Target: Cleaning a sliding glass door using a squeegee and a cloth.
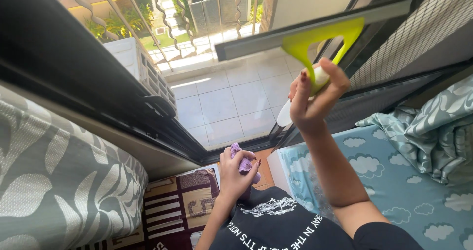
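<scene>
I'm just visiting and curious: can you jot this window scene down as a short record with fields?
Place: indoors at a glass window that looks onto a tiled balcony
Right hand: raised, gripping a lime-green squeegee with its blade against the glass
Left hand: low, closed around a purple cloth
Right side: bed with cloud-print sheet
Left side: grey patterned cushion

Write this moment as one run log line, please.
right hand: grip on green squeegee, blade on window glass | left hand: grip on purple cloth

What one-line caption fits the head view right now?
Right hand holds a lime-green squeegee against the window glass while the left hand grips a purple cloth.
</scene>
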